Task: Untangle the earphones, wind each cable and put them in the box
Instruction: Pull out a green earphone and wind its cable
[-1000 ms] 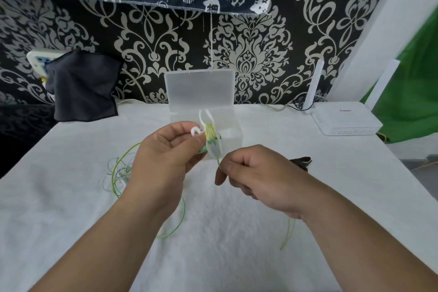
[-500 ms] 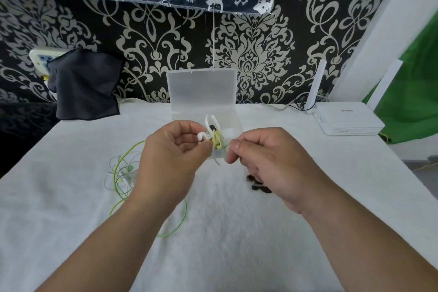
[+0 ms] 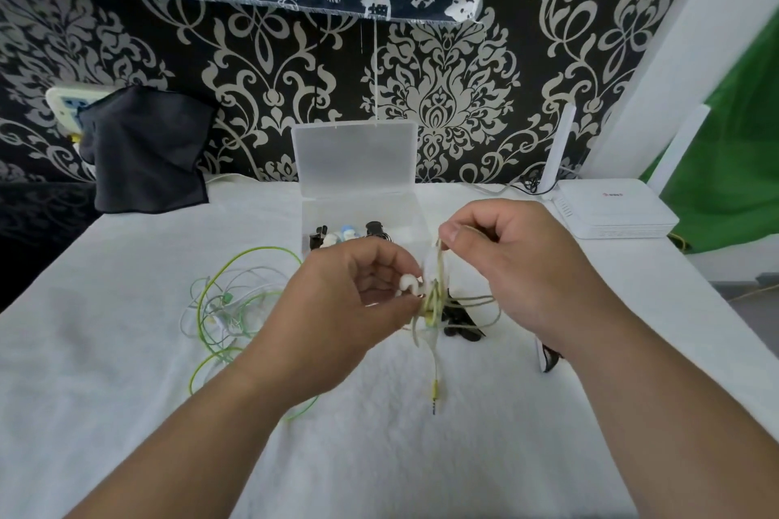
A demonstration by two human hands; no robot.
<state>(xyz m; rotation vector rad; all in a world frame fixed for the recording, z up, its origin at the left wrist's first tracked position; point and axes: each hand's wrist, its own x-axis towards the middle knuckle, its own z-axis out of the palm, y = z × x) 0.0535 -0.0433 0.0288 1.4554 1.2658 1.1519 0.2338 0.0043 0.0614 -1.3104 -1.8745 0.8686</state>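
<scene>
My left hand (image 3: 350,299) pinches a wound bundle of yellow-white earphone cable (image 3: 434,299) above the table, a white earbud showing at its fingertips. Just to the right, my right hand (image 3: 518,265) pinches a loop of the same cable above the bundle. The cable's plug (image 3: 434,400) dangles below. The clear plastic box (image 3: 404,211) stands open behind the hands, with black and white earphones (image 3: 345,234) inside. A tangle of green and white earphone cables (image 3: 227,303) lies on the cloth to the left. Black earphones (image 3: 461,327) lie under the bundle.
A white cloth (image 3: 379,455) covers the table. A white router (image 3: 611,209) sits at the back right, with a cable running behind it. A dark cloth (image 3: 143,150) hangs at the back left over a wall socket. A small white object (image 3: 541,354) lies by my right wrist.
My right hand has pulled a loop of cable up and to the right around the bundle. The bundle has dropped lower, uncovering the box's contents, and the plug now hangs free below.
</scene>
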